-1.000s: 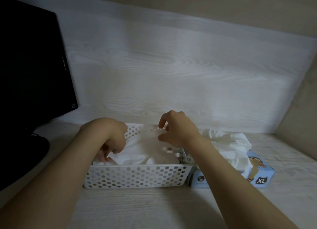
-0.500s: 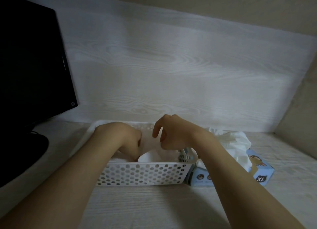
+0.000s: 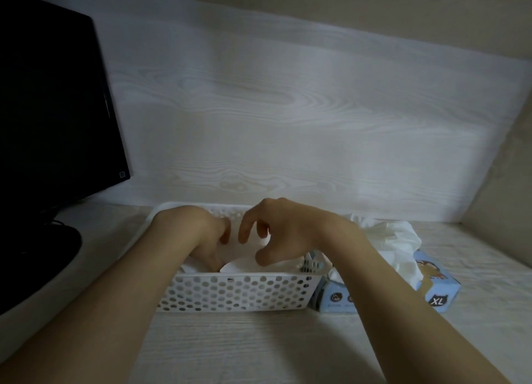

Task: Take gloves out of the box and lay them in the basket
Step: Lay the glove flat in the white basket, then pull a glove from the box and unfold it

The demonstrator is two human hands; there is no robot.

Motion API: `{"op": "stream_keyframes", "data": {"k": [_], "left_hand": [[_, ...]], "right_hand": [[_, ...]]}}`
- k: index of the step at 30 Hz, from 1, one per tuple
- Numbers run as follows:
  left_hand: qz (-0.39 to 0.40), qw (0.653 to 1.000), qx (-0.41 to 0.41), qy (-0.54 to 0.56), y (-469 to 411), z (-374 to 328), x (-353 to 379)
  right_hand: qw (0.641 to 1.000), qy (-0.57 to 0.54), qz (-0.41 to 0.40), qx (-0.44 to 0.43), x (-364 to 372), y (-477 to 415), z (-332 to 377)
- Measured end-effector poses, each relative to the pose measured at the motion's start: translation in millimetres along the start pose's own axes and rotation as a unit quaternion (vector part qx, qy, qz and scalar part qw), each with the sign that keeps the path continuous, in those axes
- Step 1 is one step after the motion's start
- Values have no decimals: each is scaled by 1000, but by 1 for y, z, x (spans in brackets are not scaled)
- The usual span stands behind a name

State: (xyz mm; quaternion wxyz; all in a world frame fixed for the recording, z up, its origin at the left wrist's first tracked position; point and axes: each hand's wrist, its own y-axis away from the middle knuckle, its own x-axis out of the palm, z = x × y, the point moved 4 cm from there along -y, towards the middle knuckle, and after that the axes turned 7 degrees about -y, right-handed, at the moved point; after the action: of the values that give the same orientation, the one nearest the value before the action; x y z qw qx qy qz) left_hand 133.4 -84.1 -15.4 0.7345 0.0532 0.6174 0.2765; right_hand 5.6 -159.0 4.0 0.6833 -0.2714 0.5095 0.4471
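- Gloves [image 3: 244,264]: white, disposable; a pile lies inside the basket [image 3: 239,294], and more bulge from the top of the glove box [image 3: 440,288].
- Basket: white perforated plastic, on a pale wood-grain desk [image 3: 259,346], just beside the blue "XL" box on its right.
- Left hand [image 3: 198,234]: fingers reach down onto the pile; whether it grips cannot be told.
- Right hand [image 3: 282,228]: above the basket, fingers loosely curled, holding nothing.
- Room: wood-grain back panel [image 3: 288,124]; black monitor [image 3: 51,110] at left.

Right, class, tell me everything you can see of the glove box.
The box is light blue card with a cartoon print and a dark XL badge at its near corner. It lies flat on the table, at the basket's right end, close or touching. White gloves bulge from its top opening. The right arm crosses in front, hiding its middle.
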Motion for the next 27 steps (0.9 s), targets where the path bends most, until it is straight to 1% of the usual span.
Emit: {"op": "stream_keyframes", "data": {"k": [2,3,6,9,11,14,17,20,22,24,26,27], "left_hand": [[1,1000,-4,-2,-2,1,0],[3,1000,-9,-2,-4,3,1],[17,1000,-12,-7,-8,3,4],[1,1000,-8,-20,-11,1,5],[-9,999,-8,-33,-11,-1,5],[-6,999,-3,-42,-10,-3,4],[6,999,3,-41,-12,-4,4],[0,1000,25,-4,-9,-9,-4],[-15,999,50,14,-5,-16,-11],[-25,997,74,21,-1,-23,-15],[-36,996,85,-7,3,-28,-19],[-55,994,89,-24,5,-32,-22]], "right_hand": [[997,39,61,6,11,0,4],[996,50,78,14,15,-1,4],[996,17,69,61,11,2,2],[990,-30,52,129,5,5,-7],[988,8,52,146,6,4,-10],[984,70,74,144,15,0,-13],[985,76,80,133,16,0,-12],[992,62,14,113,0,6,-6],[993,16,-59,104,-11,12,-8],[985,-25,-141,94,-16,19,-14],[972,-3,-221,84,-18,28,-21],[962,18,-260,84,-18,34,-26]]}}
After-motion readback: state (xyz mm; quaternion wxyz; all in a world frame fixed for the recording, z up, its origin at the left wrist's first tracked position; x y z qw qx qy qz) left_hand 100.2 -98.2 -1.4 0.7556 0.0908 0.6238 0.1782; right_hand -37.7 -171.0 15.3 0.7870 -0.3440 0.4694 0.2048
